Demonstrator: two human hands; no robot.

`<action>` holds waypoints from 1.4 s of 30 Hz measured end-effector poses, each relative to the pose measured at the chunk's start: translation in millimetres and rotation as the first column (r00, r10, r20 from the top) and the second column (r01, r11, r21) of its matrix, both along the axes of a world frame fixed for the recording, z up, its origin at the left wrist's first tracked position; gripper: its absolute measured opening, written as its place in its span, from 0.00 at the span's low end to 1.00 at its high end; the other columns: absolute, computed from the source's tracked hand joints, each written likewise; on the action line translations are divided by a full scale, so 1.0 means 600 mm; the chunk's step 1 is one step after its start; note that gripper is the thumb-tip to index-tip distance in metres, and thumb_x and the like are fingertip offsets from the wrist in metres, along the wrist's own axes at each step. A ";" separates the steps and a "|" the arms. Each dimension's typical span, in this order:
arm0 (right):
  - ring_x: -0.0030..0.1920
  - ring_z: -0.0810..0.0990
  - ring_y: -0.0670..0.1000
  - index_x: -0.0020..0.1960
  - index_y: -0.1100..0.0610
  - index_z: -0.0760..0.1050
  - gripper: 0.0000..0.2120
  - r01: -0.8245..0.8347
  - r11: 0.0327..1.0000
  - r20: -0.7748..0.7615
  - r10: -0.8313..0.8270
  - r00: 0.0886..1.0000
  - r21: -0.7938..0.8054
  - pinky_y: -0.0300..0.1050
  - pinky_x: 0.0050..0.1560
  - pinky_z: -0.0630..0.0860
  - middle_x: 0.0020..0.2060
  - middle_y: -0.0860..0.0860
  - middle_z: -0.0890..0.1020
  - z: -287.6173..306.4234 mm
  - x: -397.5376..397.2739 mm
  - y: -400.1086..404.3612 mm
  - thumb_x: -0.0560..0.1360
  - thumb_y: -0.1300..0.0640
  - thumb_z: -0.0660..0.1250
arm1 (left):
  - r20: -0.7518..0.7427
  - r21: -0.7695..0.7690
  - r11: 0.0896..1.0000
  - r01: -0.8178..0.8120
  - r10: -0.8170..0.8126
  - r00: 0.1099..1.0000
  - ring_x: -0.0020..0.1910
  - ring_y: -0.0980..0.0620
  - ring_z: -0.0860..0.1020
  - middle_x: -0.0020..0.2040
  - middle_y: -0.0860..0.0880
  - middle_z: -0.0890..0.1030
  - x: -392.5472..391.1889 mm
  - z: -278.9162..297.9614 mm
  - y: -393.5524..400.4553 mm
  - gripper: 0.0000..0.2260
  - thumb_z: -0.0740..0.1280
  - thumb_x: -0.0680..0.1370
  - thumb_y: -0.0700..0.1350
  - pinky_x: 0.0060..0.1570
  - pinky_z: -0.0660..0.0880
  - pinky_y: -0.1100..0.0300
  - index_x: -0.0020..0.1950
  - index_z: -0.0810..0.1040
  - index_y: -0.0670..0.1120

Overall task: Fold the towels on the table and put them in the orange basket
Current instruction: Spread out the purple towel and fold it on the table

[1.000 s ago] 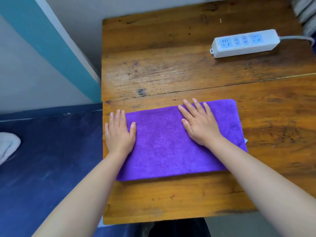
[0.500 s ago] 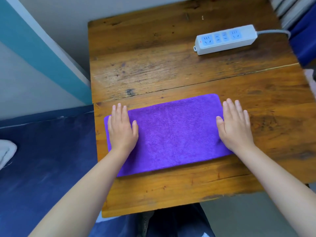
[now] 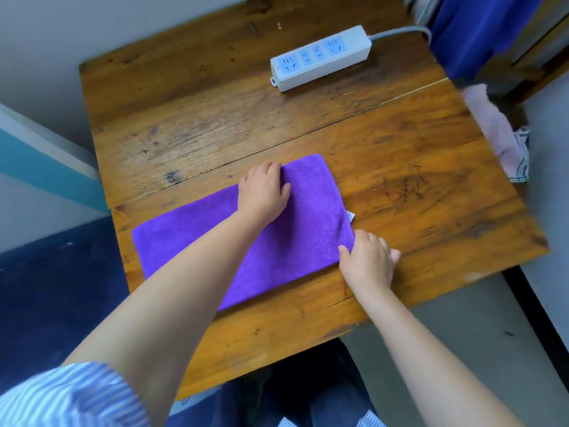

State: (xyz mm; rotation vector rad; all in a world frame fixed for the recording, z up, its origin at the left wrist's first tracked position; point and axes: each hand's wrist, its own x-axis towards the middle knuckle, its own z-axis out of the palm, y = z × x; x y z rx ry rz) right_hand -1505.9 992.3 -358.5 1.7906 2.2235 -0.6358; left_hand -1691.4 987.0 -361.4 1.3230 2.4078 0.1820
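Observation:
A purple towel (image 3: 191, 238), folded into a long strip, lies on the wooden table (image 3: 415, 186) near its front edge. My left hand (image 3: 263, 192) reaches across the towel to its far edge, right of the middle; the fingers curl over that edge and the thumb lies on top. At the towel's near right corner, my right hand (image 3: 368, 261) pinches the cloth, thumb on the towel and fingers beside it on the wood. A small white label sticks out at the right end. No orange basket is in view.
A white power strip (image 3: 320, 58) with a grey cable lies at the back of the table. A pink cloth (image 3: 498, 134) hangs off the table's right edge. Blue fabric (image 3: 474, 29) hangs at the upper right. A dark blue surface (image 3: 55, 291) lies to the left.
My left hand has moved from the towel's left end across to its far edge near the right. My right hand has shifted from flat on the right end to the near right corner.

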 end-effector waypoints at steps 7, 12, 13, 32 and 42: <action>0.58 0.71 0.53 0.55 0.55 0.75 0.11 0.087 0.996 -0.117 -0.087 0.989 -0.001 0.50 0.59 0.62 0.54 0.52 0.77 -0.005 0.008 0.025 0.75 0.53 0.63 | 0.300 -0.045 0.999 -0.009 0.022 0.954 0.64 0.46 0.72 0.65 0.44 0.74 0.001 0.015 0.097 0.21 0.64 0.76 0.42 0.60 0.67 0.58 0.69 0.67 0.44; 0.58 0.71 0.56 0.52 0.57 0.76 0.08 0.167 0.986 -0.243 -0.159 0.957 0.012 0.48 0.56 0.62 0.53 0.54 0.78 0.003 0.018 0.086 0.74 0.58 0.64 | 0.439 -0.063 0.998 -0.007 0.034 0.898 0.45 0.47 0.72 0.39 0.48 0.76 -0.015 0.041 0.147 0.05 0.63 0.75 0.36 0.36 0.67 0.63 0.49 0.77 0.41; 0.58 0.71 0.57 0.51 0.58 0.76 0.08 0.173 0.985 -0.273 -0.160 0.949 0.025 0.48 0.55 0.63 0.53 0.54 0.79 0.007 0.018 0.106 0.73 0.59 0.64 | 0.470 -0.061 0.998 -0.013 0.040 0.882 0.42 0.49 0.69 0.34 0.50 0.72 -0.022 0.047 0.159 0.04 0.62 0.75 0.35 0.33 0.64 0.64 0.42 0.75 0.42; 0.41 0.78 0.62 0.48 0.65 0.76 0.15 -0.209 0.920 -0.538 0.367 0.759 0.332 0.50 0.42 0.70 0.36 0.57 0.80 0.110 -0.020 0.085 0.61 0.72 0.67 | 0.100 0.212 0.900 0.382 -0.409 0.907 0.46 0.41 0.74 0.43 0.37 0.78 -0.111 0.126 0.022 0.16 0.59 0.63 0.22 0.39 0.60 0.64 0.41 0.81 0.35; 0.40 0.67 0.52 0.31 0.61 0.76 0.05 -0.330 0.754 -0.315 0.569 0.759 0.568 0.44 0.41 0.61 0.32 0.55 0.79 0.024 -0.007 -0.097 0.55 0.67 0.68 | -0.086 0.192 0.752 0.630 -0.627 0.775 0.32 0.40 0.75 0.30 0.40 0.76 -0.104 0.068 -0.153 0.12 0.63 0.56 0.22 0.30 0.75 0.55 0.31 0.76 0.37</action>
